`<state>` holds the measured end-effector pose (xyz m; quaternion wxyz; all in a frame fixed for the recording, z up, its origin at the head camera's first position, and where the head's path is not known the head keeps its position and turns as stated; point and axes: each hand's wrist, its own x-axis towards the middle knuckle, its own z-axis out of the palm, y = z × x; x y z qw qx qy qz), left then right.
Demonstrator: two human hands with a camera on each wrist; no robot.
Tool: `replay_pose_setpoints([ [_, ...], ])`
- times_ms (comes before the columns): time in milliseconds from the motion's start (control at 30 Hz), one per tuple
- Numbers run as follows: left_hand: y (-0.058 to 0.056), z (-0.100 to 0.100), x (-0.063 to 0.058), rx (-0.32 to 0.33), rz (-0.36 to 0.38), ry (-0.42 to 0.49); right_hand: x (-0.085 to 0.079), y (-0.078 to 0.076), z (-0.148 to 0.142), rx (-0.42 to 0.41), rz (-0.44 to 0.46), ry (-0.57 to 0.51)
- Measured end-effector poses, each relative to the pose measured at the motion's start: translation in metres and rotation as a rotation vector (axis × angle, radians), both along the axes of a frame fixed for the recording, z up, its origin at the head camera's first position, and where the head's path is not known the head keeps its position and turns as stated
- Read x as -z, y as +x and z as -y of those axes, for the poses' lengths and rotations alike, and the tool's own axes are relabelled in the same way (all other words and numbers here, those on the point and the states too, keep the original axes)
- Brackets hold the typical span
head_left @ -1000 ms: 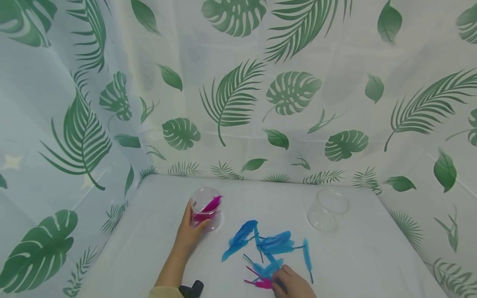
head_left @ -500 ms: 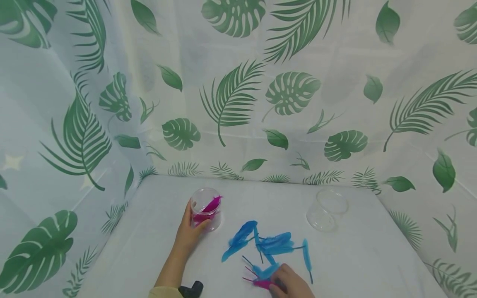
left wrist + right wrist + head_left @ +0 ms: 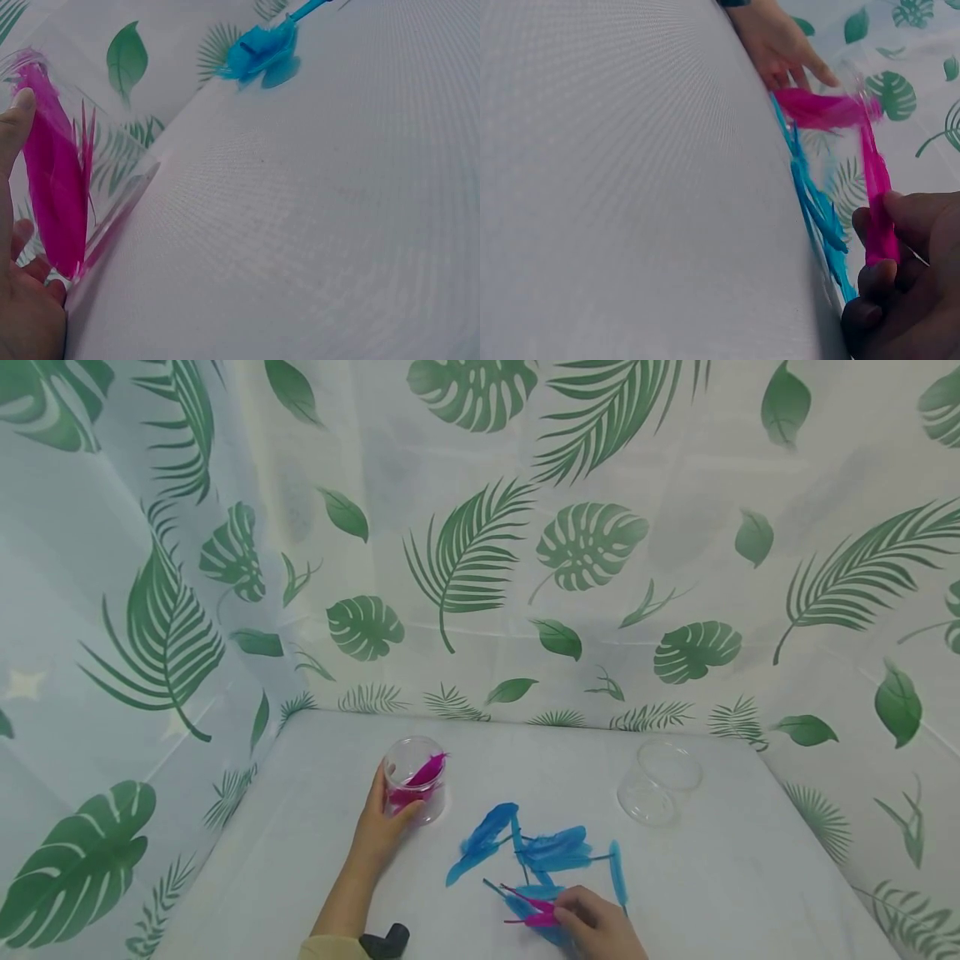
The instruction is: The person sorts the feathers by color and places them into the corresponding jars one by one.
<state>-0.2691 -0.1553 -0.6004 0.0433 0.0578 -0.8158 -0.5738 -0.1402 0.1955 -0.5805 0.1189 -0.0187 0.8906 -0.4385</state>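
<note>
Seen from the head camera: left hand wrapped around a clear plastic jar standing upright on the white desk, thumb up one side and fingers curled round the near wall, gripping it. Inside the jar, magenta feathers, one tip leaning out over the rim. In the left wrist view, thumb tip against the jar wall with the magenta feathers pressed up behind the clear plastic.

Right hand low at the near edge of the desk, fingers closed in a pinch on a single pink feather, held just above a loose scatter of blue feathers. From the right wrist camera, pink feather clamped between thumb and curled fingers, quill end pointing away toward the jar, blue feathers lying on the cloth just beneath.

Blue feathers spread across the middle of the desk between the two hands, overlapping one another, one lying apart at the right edge of the pile. Second clear jar upright toward the far right of the desk, well apart from both hands. Black wrist-worn device visible at the bottom edge beside the left forearm. Leaf-printed curtain hung behind and to both sides.
</note>
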Motion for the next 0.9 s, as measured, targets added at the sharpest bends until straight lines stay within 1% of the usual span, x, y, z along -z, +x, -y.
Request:
replay_pose_setpoints([
  [200,0.000,0.000,-0.001,0.005,-0.006,0.003,-0.001,0.002,0.003,0.120,-0.049,-0.043],
  [367,0.000,0.000,-0.001,0.008,-0.008,0.009,-0.004,0.002,0.007,0.154,-0.040,-0.047],
  [467,0.000,0.000,-0.002,0.007,-0.004,0.010,-0.006,0.002,0.007,0.184,-0.060,-0.026],
  [567,0.001,0.000,-0.002,0.008,-0.007,0.014,-0.008,0.002,0.006,0.203,-0.091,0.038],
  [633,0.001,0.001,-0.002,0.010,-0.011,0.022,-0.011,0.001,0.004,0.204,-0.105,0.121],
  [700,0.001,0.001,-0.002,0.012,-0.015,0.031,-0.016,-0.001,0.002,0.193,-0.098,0.211],
  [800,0.001,0.001,-0.002,0.018,-0.012,0.039,-0.021,-0.006,0.000,0.161,-0.111,0.332],
  [900,0.001,0.001,-0.003,0.019,-0.011,0.036,-0.023,-0.016,0.006,0.103,-0.164,0.381],
])
